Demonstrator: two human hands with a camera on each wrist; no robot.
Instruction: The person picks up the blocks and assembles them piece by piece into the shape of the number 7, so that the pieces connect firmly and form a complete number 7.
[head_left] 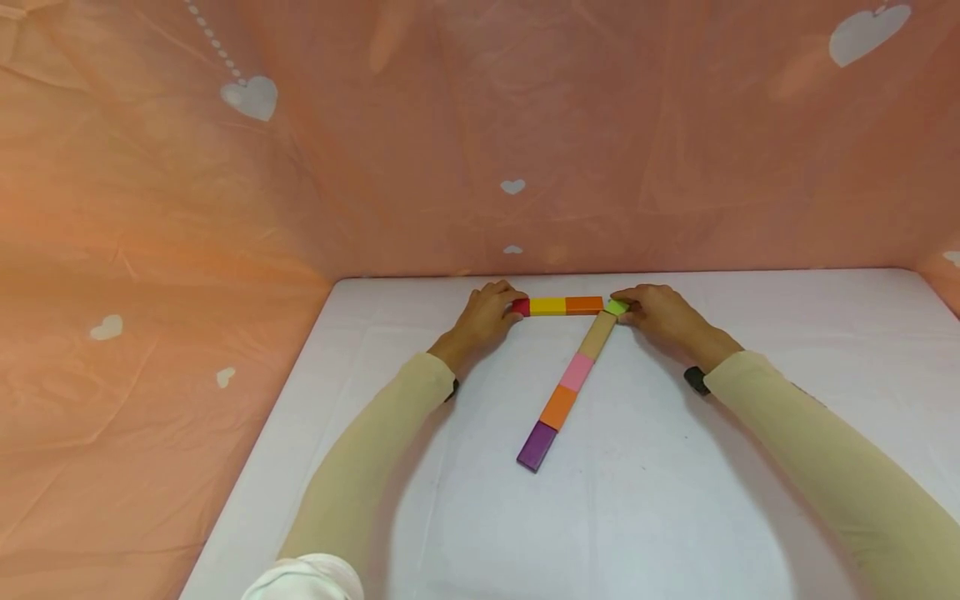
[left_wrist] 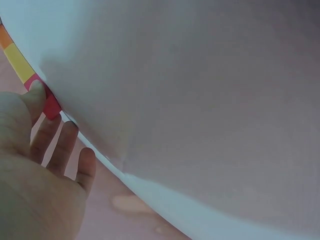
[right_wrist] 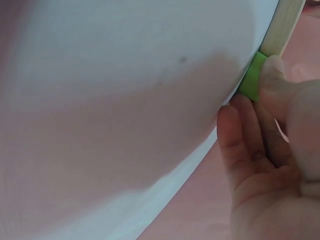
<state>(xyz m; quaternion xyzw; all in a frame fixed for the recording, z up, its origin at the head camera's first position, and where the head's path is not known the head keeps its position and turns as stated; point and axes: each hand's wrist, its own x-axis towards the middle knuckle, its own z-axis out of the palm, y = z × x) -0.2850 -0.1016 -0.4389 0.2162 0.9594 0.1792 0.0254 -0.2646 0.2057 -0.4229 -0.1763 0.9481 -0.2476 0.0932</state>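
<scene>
Flat coloured blocks lie on the white tabletop in two rows. Along the back run a red block (left_wrist: pixel 51 106), a yellow block (head_left: pixel 547 307) and an orange block (head_left: pixel 584 305). My left hand (head_left: pixel 486 315) pinches the red one between thumb and fingers. At the other end my right hand (head_left: pixel 664 317) pinches a light green block (right_wrist: pixel 253 76). From the green block a slanting row comes toward me: a tan block (head_left: pixel 597 336), a pink block (head_left: pixel 577 372), a second orange block (head_left: pixel 558 407) and a purple block (head_left: pixel 537 447).
A white cloth covers the table (head_left: pixel 660 517). An orange-pink curtain (head_left: pixel 420 150) with white hearts hangs behind it and along the left side. Dark bands (head_left: pixel 696 381) sit at both wrists, below the beige sleeves.
</scene>
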